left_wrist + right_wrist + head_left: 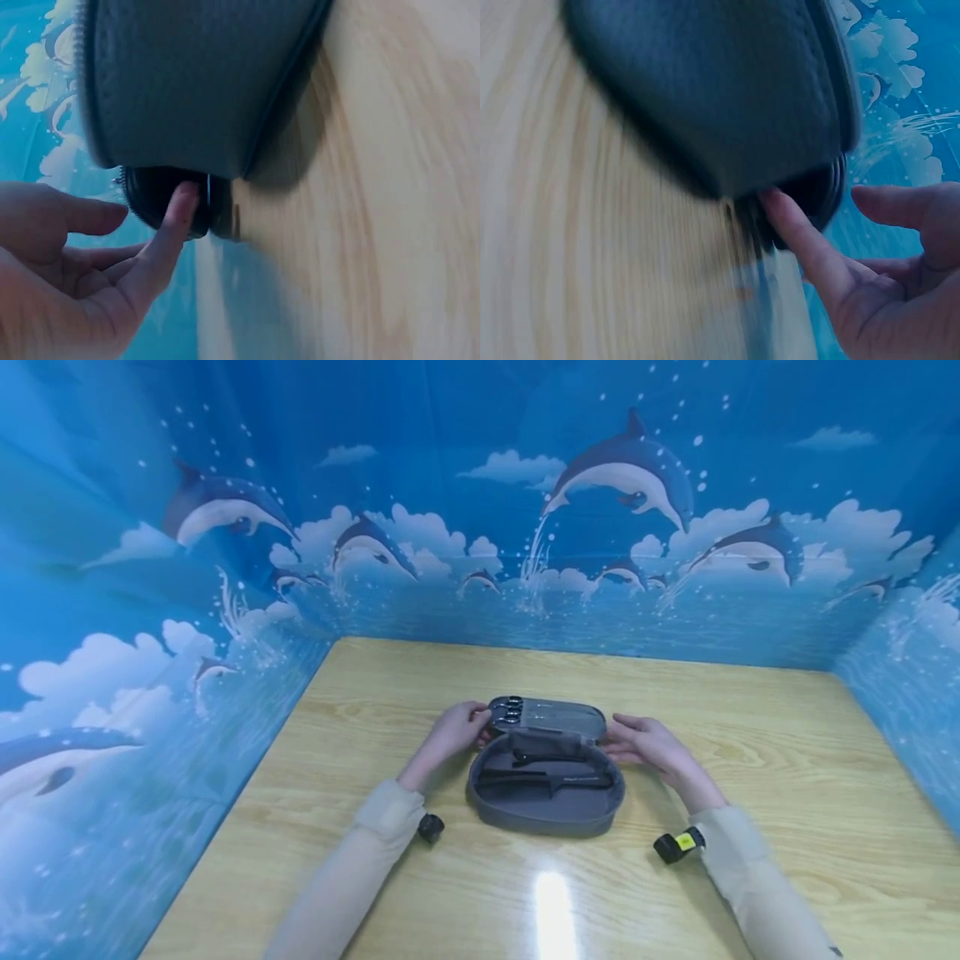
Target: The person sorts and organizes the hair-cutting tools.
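A grey zippered case (546, 824) lies unzipped on the table, its lid (568, 717) folded back on the far side. Metal scissors (513, 710) with ring handles sit in the lid, partly under a grey flap. In the base lie dark long tools, one comb-like (581, 782), too small to tell exactly. My left hand (454, 729) is at the lid's left end; in the left wrist view a fingertip (184, 196) touches the lid and the thumb stands apart. My right hand (651, 745) mirrors this at the right end, a fingertip (776, 201) against the lid.
The case rests on a wood-grain table (360, 893), with a bright light reflection in front of it. Blue dolphin-print sheets (480, 485) rise behind and at both sides of the table. Each wrist wears a small black camera (431, 828).
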The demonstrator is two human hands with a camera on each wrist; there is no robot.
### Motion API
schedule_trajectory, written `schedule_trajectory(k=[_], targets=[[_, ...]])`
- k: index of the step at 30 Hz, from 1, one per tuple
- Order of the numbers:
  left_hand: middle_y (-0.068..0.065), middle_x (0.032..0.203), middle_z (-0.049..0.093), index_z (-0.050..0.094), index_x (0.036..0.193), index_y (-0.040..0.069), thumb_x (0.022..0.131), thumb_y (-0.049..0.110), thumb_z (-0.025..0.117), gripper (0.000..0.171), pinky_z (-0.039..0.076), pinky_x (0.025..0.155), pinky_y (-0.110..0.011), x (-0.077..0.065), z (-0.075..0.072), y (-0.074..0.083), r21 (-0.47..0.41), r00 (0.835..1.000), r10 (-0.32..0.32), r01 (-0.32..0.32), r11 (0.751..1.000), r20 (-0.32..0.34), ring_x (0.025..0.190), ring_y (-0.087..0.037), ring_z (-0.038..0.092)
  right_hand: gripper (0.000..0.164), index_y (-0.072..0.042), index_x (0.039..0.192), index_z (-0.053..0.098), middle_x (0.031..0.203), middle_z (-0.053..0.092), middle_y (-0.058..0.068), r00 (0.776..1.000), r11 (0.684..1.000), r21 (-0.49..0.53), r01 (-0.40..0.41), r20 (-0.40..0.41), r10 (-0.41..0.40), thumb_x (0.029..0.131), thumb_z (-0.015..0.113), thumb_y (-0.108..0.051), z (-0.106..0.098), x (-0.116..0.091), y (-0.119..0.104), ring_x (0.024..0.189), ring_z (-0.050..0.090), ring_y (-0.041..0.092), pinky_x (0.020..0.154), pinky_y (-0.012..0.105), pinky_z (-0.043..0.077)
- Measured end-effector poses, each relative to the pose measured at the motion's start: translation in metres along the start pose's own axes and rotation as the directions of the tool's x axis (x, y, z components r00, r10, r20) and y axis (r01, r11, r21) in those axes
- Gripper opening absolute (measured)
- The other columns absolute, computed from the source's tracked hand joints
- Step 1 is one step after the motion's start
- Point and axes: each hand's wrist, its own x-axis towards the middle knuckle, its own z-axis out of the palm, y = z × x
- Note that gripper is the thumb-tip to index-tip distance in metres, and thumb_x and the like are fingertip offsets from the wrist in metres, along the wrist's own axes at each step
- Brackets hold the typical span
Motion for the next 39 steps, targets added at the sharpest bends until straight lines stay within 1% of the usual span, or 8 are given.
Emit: schedule_trajectory(k=[5,12,15,20,24,29,32,39], targets=[[-0.022,0.104,0.070,0.048,0.143,-0.010,0.106,0.014,0.050,0.043,0.061,0.072,-0.028,0.008,0.006,-0.001,-0.216,0.994,-0.106,0.110,0.970,0.032,0.079,-0.020,0.069,0.074,0.013,0.156,0.007,0.138,0.054,0.032,1.000,0.997,0.074,-0.003,-0.022,0.005,0.108,0.050,-0.024,0.004,0.007,0.004,0.093,0.070,0.005,0.089,0.025,0.058],[-0.031,0.118,0.066,0.041,0.144,-0.015,0.106,0.007,0.048,0.044,0.061,0.075,-0.024,0.016,0.009,-0.008,-0.489,0.978,-0.161,0.206,0.847,0.133,0.078,-0.014,0.069,0.070,0.011,0.156,0.007,0.120,0.066,0.013,0.999,0.963,0.267,-0.031,-0.005,0.034,0.107,0.051,-0.014,0.001,0.010,0.007,0.091,0.072,0.006,0.088,0.022,0.057],[-0.032,0.126,0.062,0.038,0.146,-0.014,0.106,0.004,0.048,0.046,0.060,0.081,-0.024,0.018,0.008,-0.009,-0.571,0.966,-0.185,0.256,0.780,0.179,0.089,-0.020,0.072,0.068,0.011,0.156,0.007,0.143,0.046,0.034,0.999,0.950,0.309,-0.041,-0.001,0.043,0.108,0.049,-0.011,0.002,0.010,0.008,0.090,0.071,0.004,0.090,0.021,0.056],[-0.035,0.136,0.054,0.035,0.148,-0.015,0.104,-0.001,0.046,0.047,0.059,0.084,-0.025,0.020,0.006,-0.008,-0.644,0.959,-0.201,0.284,0.710,0.201,0.096,-0.026,0.072,0.064,0.010,0.156,0.003,0.162,0.007,0.035,1.000,0.951,0.308,-0.026,0.010,0.024,0.109,0.042,-0.006,0.005,0.012,0.008,0.092,0.068,0.001,0.093,0.019,0.054],[-0.036,0.140,0.050,0.032,0.149,-0.014,0.104,-0.003,0.045,0.048,0.059,0.081,-0.024,0.019,0.004,-0.007,-0.672,0.966,-0.192,0.260,0.694,0.175,0.093,-0.025,0.072,0.065,0.008,0.157,0.003,0.163,0.005,0.033,1.000,0.947,0.321,-0.001,-0.003,0.002,0.108,0.043,-0.004,0.007,0.015,0.006,0.092,0.069,0.001,0.093,0.019,0.054],[-0.036,0.134,0.055,0.035,0.151,-0.009,0.104,-0.005,0.044,0.048,0.060,0.079,-0.024,0.021,0.003,-0.005,-0.692,0.981,-0.143,0.195,0.695,0.133,0.086,-0.020,0.072,0.070,0.004,0.160,0.006,0.127,0.061,0.021,0.999,0.929,0.368,0.029,-0.040,-0.016,0.105,0.050,-0.001,0.006,0.017,-0.002,0.088,0.071,0.006,0.089,0.023,0.057],[-0.036,0.130,0.058,0.037,0.151,-0.007,0.104,-0.006,0.043,0.048,0.061,0.076,-0.024,0.025,0.004,-0.003,-0.698,0.988,-0.117,0.156,0.699,0.104,0.078,-0.015,0.070,0.072,0.001,0.160,0.005,0.103,0.068,0.000,0.998,0.930,0.364,0.047,-0.048,-0.032,0.104,0.050,0.000,0.005,0.019,-0.007,0.088,0.072,0.008,0.087,0.025,0.058],[-0.037,0.125,0.059,0.038,0.151,-0.007,0.104,-0.005,0.043,0.047,0.061,0.073,-0.024,0.030,0.002,0.002,-0.712,0.995,-0.087,0.088,0.696,0.038,0.072,-0.013,0.069,0.070,0.001,0.160,0.009,0.137,0.058,0.025,0.994,0.951,0.302,0.067,-0.098,-0.039,0.104,0.051,-0.001,0.003,0.026,-0.017,0.089,0.073,0.007,0.087,0.024,0.058]])
